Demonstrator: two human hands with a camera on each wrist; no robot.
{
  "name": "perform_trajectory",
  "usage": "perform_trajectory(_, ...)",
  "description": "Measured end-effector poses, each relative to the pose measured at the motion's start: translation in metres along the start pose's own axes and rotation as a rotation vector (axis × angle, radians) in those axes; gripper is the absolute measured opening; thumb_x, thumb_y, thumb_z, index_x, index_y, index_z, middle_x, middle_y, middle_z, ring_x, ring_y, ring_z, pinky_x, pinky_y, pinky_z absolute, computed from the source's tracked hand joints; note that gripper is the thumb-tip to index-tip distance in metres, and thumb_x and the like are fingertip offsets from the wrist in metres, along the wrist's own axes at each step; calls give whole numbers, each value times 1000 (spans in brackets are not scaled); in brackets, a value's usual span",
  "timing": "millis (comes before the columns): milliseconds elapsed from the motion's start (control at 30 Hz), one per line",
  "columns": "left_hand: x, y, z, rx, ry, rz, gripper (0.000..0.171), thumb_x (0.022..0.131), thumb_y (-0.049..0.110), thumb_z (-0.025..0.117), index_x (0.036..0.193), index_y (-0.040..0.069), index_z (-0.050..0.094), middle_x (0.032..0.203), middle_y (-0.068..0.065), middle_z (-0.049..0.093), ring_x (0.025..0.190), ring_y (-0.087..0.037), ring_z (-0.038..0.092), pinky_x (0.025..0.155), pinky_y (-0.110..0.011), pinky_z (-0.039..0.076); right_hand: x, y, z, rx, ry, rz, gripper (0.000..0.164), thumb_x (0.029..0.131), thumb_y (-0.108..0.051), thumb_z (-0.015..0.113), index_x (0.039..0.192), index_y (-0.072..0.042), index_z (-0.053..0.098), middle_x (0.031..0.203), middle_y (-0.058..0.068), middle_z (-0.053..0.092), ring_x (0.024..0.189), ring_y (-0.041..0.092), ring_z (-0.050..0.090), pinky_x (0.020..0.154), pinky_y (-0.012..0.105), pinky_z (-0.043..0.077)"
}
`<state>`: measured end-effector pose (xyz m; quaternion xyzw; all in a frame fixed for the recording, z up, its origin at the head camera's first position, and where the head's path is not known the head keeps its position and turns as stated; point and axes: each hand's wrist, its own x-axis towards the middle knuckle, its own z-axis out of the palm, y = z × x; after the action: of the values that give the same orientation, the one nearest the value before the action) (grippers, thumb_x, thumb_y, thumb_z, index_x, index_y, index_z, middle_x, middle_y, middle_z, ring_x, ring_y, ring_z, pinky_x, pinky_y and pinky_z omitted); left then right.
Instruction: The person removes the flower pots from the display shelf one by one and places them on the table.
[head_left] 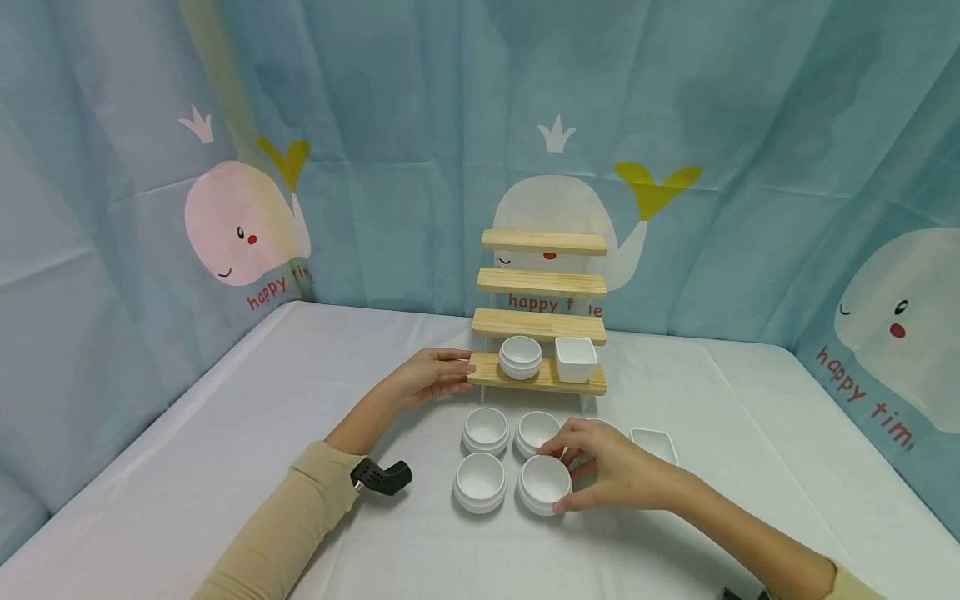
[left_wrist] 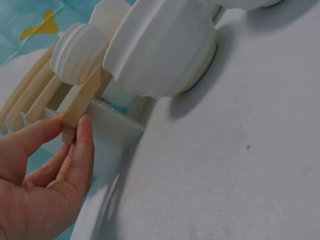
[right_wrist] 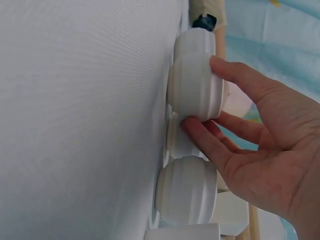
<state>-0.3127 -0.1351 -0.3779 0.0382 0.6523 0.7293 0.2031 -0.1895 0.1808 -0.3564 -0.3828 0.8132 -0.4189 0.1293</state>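
My left hand (head_left: 431,377) pinches the left end of the lowest wooden board (head_left: 549,377) of a tiered display stand. In the left wrist view, thumb and fingers close on that board end from both sides. My right hand (head_left: 611,468) grips a white round bowl (head_left: 544,483), the front right one of a group on the table. Seen in the right wrist view, the thumb lies on one side of this bowl (right_wrist: 195,85) and the fingers on the other. A round bowl (head_left: 520,358) and a square bowl (head_left: 576,360) sit on the lowest board.
Beside the gripped bowl stand other white round bowls, one at the front left (head_left: 480,483) and one behind it (head_left: 486,430). Another round bowl (head_left: 537,429) is partly behind the right hand. A square white dish (head_left: 654,446) lies farther right. A blue curtain (head_left: 405,225) hangs behind.
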Motion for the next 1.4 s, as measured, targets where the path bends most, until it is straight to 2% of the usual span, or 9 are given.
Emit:
perform_trajectory(300, 1, -1, 0, 5, 0, -2, 53, 106, -1, 59, 154, -13, 41, 117, -15, 64, 84, -10, 72, 81, -20, 65, 0, 2, -1, -28, -14, -17, 51, 82, -15, 93, 125, 2, 71, 111, 6, 63, 100, 12, 67, 83, 23, 65)
perform_trajectory(567, 0, 0, 0, 3, 10, -9, 52, 105, -2, 60, 153, -12, 42, 114, -14, 65, 83, -10, 72, 79, -20, 65, -2, -1, -4, -3, -18, -5, 51, 83, -16, 93, 126, 0, 71, 112, 7, 63, 100, 15, 68, 83, 24, 66)
perform_trajectory(767, -1, 1, 1, -2, 17, -12, 53, 105, -1, 61, 153, -12, 43, 113, -14, 65, 83, -10, 72, 79, -20, 65, -2, -2, -8, 52, -5, -33, 50, 85, -10, 90, 128, 4, 68, 115, 13, 66, 99, 17, 71, 84, 29, 67)
perform_trajectory(1200, 0, 0, 0, 5, 17, -10, 52, 105, -1, 60, 153, -12, 43, 115, -14, 65, 85, -10, 72, 81, -21, 65, -3, -1, -16, 89, 31, -26, 51, 89, -12, 87, 131, 7, 64, 129, 26, 64, 104, 24, 72, 89, 31, 66)
perform_trajectory(1400, -3, 0, -1, 1, -17, 11, 55, 102, 1, 65, 151, -13, 44, 117, -15, 66, 88, -11, 73, 84, -22, 65, -3, -1, -18, 94, 52, -40, 52, 91, -11, 85, 133, 9, 62, 131, 30, 62, 105, 26, 72, 89, 33, 66)
